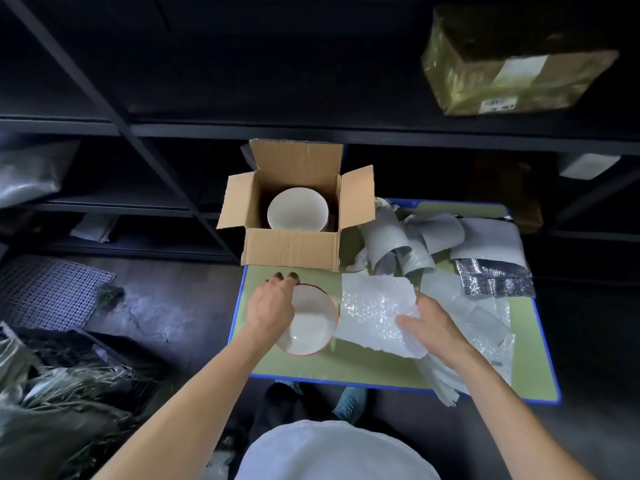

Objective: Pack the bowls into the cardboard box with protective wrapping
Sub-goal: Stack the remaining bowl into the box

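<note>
We saw left hand [272,306] curled over the rim of the red-edged bowl [313,323], at its 10 o'clock; bowl sat on the green table [381,374]; bubble wrap sheet [372,306] lay just beside at bowl's 3 o'clock, right hand [431,322] resting on it, fingers fairly straight; open cardboard box [291,249] at bowl's 12 o'clock, another white bowl [297,209] inside; foam sheets [419,237] at 2 o'clock.
</note>
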Demonstrator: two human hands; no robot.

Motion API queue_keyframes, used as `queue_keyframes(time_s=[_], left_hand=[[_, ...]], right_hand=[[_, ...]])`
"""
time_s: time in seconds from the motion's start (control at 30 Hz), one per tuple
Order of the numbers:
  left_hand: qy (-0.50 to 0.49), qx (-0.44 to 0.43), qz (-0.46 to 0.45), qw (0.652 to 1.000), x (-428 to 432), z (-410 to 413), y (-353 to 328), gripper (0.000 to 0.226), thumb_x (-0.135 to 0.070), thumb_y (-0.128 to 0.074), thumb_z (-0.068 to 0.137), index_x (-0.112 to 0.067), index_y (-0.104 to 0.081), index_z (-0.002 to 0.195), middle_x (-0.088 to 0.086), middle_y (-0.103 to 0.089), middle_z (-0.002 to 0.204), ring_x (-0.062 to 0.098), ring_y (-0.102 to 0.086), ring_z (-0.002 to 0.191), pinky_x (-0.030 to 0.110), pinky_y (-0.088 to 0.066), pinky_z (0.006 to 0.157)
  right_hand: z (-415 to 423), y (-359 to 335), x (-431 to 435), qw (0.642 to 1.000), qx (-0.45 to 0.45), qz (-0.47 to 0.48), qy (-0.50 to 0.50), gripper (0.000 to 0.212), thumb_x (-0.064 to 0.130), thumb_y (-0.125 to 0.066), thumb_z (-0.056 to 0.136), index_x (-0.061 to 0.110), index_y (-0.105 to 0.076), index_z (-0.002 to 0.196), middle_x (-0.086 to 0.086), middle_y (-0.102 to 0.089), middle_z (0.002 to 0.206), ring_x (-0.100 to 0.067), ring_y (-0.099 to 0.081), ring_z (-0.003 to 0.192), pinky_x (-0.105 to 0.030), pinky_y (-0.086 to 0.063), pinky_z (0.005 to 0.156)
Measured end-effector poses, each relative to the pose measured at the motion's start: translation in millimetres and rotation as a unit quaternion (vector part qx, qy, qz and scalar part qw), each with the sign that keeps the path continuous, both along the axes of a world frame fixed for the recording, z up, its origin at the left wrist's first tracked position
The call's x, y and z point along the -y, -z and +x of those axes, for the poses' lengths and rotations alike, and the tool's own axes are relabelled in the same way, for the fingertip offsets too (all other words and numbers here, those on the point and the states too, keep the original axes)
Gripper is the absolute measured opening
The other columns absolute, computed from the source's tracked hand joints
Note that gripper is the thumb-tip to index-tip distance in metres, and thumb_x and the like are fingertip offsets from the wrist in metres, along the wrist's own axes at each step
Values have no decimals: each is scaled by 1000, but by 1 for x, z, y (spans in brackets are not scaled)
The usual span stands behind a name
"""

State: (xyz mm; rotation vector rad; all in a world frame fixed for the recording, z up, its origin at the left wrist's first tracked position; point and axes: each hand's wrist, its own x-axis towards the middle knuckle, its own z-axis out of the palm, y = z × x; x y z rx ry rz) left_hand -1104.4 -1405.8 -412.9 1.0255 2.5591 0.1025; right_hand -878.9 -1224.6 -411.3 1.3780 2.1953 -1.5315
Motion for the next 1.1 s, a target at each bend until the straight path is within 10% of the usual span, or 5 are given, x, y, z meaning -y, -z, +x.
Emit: queue_keyframes(time_s=[0.37, 0.7, 1.0, 1.1], left_hand=[[27, -5, 39, 999, 2, -1, -30, 29, -10, -46, 95, -24, -53, 120, 8, -68, 91, 32, -58, 77, 34, -38, 60], [-19, 191, 152, 970, -30, 60, -43, 23, -18, -48, 96, -21, -62, 113, 0, -67, 95, 29, -60, 91, 36, -50, 74], [-25, 261, 180, 948, -55, 91, -42, 24, -23, -47, 90, -27, -57, 111, -6, -61, 92, 25, -64, 88, 43, -59, 72], [-25, 279, 181, 943, -58, 96, -44, 25, -24, -45, 90, -29, -55, 113, -6, -61, 94, 21, -71, 73, 36, -60, 63]], right_hand=[[12, -5, -1, 999, 0, 24, 46, 11, 16, -58, 90, 25, -56, 85, -4, -67, 87, -19, -64, 81, -30, -48, 67], [29, -7, 2, 994, -59, -44, 84, 16, 25, -56, 81, 19, -65, 92, -3, -69, 85, -20, -62, 77, -36, -50, 72], [51, -11, 11, 903, -233, -263, 248, 24, 12, -53, 84, 17, -72, 72, 5, -63, 58, -5, -55, 49, -19, -43, 44], [57, -10, 9, 879, -227, -299, 295, 25, 5, -46, 83, 13, -69, 79, -8, -59, 69, -18, -54, 59, -31, -46, 60]])
